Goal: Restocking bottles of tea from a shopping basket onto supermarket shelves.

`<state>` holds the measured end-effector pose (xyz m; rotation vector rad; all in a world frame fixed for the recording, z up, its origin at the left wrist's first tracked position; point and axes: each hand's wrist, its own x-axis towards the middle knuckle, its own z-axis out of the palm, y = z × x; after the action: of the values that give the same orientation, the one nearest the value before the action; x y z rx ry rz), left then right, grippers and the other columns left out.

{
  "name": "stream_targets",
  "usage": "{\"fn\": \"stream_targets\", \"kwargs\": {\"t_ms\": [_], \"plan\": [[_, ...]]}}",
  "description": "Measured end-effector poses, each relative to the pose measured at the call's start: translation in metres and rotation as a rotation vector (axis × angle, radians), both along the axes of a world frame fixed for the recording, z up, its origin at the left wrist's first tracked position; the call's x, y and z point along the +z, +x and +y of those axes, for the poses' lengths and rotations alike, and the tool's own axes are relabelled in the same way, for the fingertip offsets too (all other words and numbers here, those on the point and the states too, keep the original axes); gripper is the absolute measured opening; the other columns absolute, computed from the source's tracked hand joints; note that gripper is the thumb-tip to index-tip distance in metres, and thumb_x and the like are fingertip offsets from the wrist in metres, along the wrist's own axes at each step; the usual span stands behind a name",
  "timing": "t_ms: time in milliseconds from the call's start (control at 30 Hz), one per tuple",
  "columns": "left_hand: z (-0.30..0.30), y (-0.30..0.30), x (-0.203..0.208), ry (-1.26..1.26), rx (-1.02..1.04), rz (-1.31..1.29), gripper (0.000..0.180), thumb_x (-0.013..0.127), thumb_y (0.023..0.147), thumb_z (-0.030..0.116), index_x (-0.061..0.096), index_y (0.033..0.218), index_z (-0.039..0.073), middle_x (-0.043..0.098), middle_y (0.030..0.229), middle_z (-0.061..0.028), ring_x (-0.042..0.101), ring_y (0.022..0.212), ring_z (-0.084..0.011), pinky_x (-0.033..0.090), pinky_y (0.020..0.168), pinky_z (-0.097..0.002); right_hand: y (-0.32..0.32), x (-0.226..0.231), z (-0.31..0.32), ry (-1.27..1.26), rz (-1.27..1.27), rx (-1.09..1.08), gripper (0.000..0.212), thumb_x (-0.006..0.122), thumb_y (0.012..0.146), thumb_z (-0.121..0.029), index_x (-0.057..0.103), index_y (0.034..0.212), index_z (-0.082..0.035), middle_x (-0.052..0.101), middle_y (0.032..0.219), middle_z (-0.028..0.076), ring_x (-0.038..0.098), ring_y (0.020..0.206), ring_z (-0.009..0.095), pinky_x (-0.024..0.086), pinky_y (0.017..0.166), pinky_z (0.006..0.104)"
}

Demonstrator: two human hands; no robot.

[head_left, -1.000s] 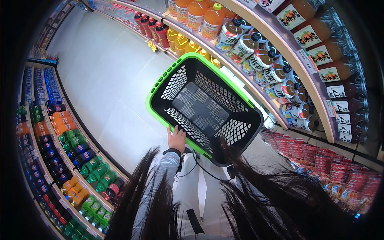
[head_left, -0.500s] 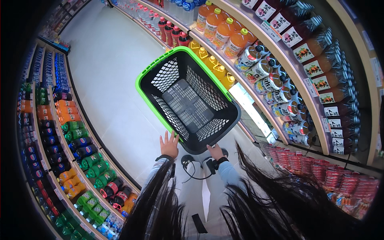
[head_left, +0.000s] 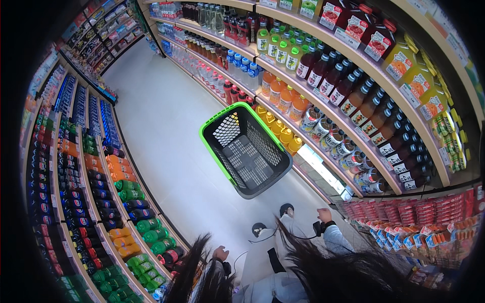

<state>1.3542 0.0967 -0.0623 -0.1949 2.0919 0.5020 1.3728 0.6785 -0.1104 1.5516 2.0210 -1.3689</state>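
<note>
An empty black shopping basket [head_left: 252,166] with a bright green rim stands on the pale floor in front of my feet, apart from both hands. My left hand [head_left: 220,253] hangs low at my left side, its fingers curled with nothing seen in them; dark hair covers part of that arm. On the other side, my right hand [head_left: 324,215] is held out beyond my right shoe, loosely closed and holding nothing. A dark band and a thin cable are at my right wrist. Both shoes [head_left: 287,210] are just behind the basket.
Shelves of drink bottles [head_left: 336,76] curve along the right, with yellow bottles [head_left: 275,126] low beside the basket. Soda bottles [head_left: 118,166] fill the left shelves. Red packets [head_left: 404,212] hang at the near right. The pale aisle floor [head_left: 146,101] runs away to packaged goods [head_left: 101,35].
Both hands have let go of the basket's near edge and drawn back toward my sides. My view has lifted, showing more of the shelves and the aisle's far end.
</note>
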Motion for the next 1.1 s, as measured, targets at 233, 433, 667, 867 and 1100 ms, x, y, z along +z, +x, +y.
{"fn": "stream_targets", "kwargs": {"t_ms": [233,433,667,867,1100], "plan": [[-0.014,-0.017,0.031,-0.126,0.197,0.076,0.046,0.065,0.072,0.038,0.062,0.102,0.003,0.062,0.102,-0.0197,0.058,0.098,-0.0331,0.045,0.088,-0.0385,0.020,0.008,0.057,-0.047,-0.063,0.097,0.027,0.069,0.068,-0.018,0.059,0.087,-0.003,0.061,0.079,0.009,0.061,0.068,0.024,0.053,0.057,0.0365],[0.080,-0.092,0.052,-0.026,0.388,0.145,0.046,0.064,0.075,0.034,0.059,0.107,0.002,0.063,0.099,-0.0190,0.060,0.094,-0.0301,0.047,0.085,-0.0365,-0.083,0.020,0.042,0.335,-0.041,1.122,0.043,0.076,0.060,-0.025,0.060,0.097,-0.009,0.065,0.081,0.008,0.062,0.075,0.028,0.049,0.067,0.0388],[0.164,-0.193,0.079,0.107,0.358,0.263,0.043,0.062,0.078,0.029,0.055,0.111,0.002,0.063,0.099,-0.0184,0.061,0.093,-0.0300,0.047,0.082,-0.0372,-0.217,0.012,0.052,-0.154,0.189,0.501,0.029,0.072,0.062,-0.018,0.060,0.085,-0.006,0.063,0.079,0.010,0.062,0.074,0.028,0.050,0.067,0.0377],[0.176,-0.221,0.081,0.068,0.481,0.303,0.043,0.062,0.079,0.028,0.055,0.111,0.001,0.063,0.099,-0.0184,0.061,0.093,-0.0300,0.047,0.083,-0.0369,-0.267,0.010,0.072,0.337,0.126,1.332,0.025,0.066,0.059,-0.031,0.061,0.070,-0.010,0.063,0.073,0.010,0.061,0.072,0.030,0.049,0.065,0.0414],[0.160,-0.185,0.057,-0.104,0.548,0.176,0.046,0.064,0.074,0.033,0.058,0.107,0.002,0.065,0.094,-0.0173,0.061,0.091,-0.0294,0.047,0.083,-0.0355,-0.288,-0.072,0.087,-0.225,0.430,0.889,0.014,0.053,0.077,-0.012,0.053,0.071,0.001,0.054,0.064,0.009,0.059,0.053,0.023,0.048,0.050,0.0333]]}}
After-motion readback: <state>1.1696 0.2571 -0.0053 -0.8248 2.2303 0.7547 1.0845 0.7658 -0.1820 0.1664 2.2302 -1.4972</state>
